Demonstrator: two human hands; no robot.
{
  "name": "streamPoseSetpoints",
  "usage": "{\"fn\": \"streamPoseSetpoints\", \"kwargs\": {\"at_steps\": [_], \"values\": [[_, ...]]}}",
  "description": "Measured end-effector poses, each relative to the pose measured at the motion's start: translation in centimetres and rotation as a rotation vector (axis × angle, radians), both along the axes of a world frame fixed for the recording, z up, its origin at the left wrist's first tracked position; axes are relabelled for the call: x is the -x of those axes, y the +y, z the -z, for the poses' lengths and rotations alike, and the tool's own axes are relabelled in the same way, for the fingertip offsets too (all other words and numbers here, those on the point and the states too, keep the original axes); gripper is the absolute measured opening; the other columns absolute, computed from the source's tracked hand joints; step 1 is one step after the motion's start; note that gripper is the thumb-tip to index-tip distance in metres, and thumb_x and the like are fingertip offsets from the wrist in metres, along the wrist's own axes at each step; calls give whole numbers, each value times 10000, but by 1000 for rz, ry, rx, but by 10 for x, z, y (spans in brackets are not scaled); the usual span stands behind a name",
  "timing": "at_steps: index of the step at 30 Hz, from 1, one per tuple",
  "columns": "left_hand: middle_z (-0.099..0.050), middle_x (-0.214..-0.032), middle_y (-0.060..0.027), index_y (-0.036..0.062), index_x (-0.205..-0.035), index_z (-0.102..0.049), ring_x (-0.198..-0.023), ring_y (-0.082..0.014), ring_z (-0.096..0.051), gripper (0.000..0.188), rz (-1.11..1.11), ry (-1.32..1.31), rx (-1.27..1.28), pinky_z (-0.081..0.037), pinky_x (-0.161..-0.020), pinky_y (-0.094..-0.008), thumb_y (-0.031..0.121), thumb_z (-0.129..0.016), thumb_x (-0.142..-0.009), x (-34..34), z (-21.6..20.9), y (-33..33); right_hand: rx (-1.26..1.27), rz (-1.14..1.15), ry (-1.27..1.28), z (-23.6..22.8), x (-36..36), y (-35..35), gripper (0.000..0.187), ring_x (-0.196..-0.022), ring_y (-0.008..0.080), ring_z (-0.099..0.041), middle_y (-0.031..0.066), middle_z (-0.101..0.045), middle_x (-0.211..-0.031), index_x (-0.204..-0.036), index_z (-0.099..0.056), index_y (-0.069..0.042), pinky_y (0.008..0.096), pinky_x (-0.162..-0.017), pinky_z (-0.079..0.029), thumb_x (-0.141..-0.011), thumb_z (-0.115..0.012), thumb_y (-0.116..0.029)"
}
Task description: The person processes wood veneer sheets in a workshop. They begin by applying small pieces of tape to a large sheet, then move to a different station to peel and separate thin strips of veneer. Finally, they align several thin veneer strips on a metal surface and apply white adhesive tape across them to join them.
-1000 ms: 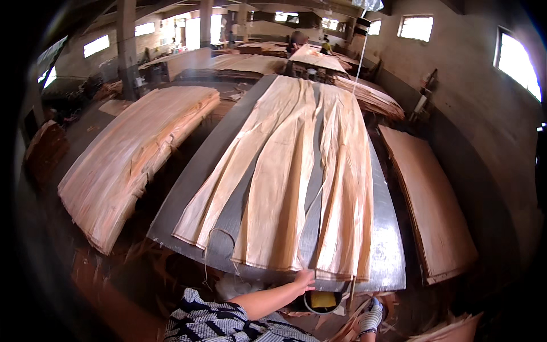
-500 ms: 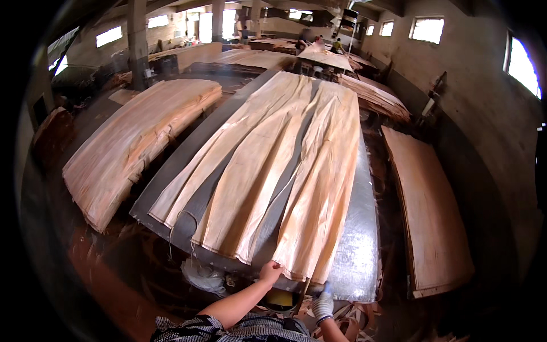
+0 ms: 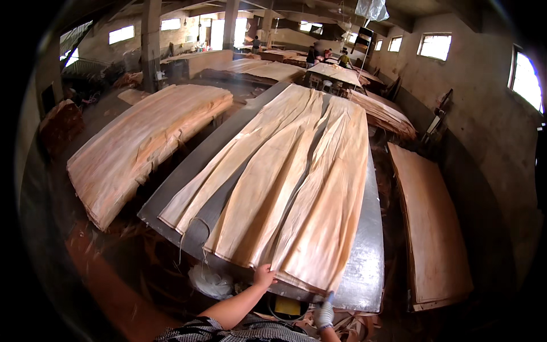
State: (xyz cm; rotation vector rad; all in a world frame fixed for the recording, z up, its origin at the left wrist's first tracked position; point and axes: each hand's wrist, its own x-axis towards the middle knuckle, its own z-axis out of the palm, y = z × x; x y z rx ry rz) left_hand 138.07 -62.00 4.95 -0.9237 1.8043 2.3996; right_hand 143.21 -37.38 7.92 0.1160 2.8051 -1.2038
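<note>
Pale, wavy veneer sheets (image 3: pixel 259 188) lie lengthwise on a dark, smooth-topped table (image 3: pixel 359 279), with narrow dark gaps between strips. At the near end my bare left hand (image 3: pixel 264 276) is closed on the near left corner of the right-hand veneer sheet (image 3: pixel 319 239). My right hand (image 3: pixel 324 314), in a white-and-grey knitted glove, is at that sheet's near right corner. Its fingers look closed, and a small blue tip (image 3: pixel 330 296) points up from it; whether this is a tool or part of the glove is unclear. A thin cord (image 3: pixel 199 221) loops over the table's near edge.
Veneer stacks stand left (image 3: pixel 148 142) and right (image 3: pixel 433 228) of the table. Below the near edge are a clear plastic bag (image 3: pixel 211 282), a yellow item (image 3: pixel 287 306) and veneer scraps (image 3: pixel 356 326). Far back, several people work near another table (image 3: pixel 335 73).
My left hand has drawn the right-hand sheet's near corner leftward, and the gap beside the middle strip has narrowed. My right hand stays by the right corner. The view has tilted up slightly.
</note>
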Motion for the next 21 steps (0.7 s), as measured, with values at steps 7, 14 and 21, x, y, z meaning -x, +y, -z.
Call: {"fn": "streamPoseSetpoints", "kwargs": {"at_steps": [7,14,21], "values": [[-584,-709,-86,-37,-844,-585,-529,-163,-567,130,3,-86,133,-507,-392,-279,18,-599,-728,10,25,-4,864,359,15,26,35,69,221,-331,135,-390,47,-489,-580,-1093,-391,-111,261,-282,-353,-891,-447,-183],[-572,-661,-86,-18,-732,-579,-523,-166,-572,178,185,-166,236,-512,-402,-291,148,-641,-717,25,25,-32,-170,192,-4,38,85,46,209,-630,339,-556,179,-593,-712,-898,-538,-42,408,-594,-436,-774,-580,-206],[-621,-666,-97,-21,-770,-614,-513,-183,-615,180,317,-229,320,-502,-407,-281,156,-626,-735,-52,15,-21,-378,200,-111,-14,6,47,215,-719,382,-578,192,-602,-744,-926,-522,-79,458,-630,-453,-766,-545,-220]]}}
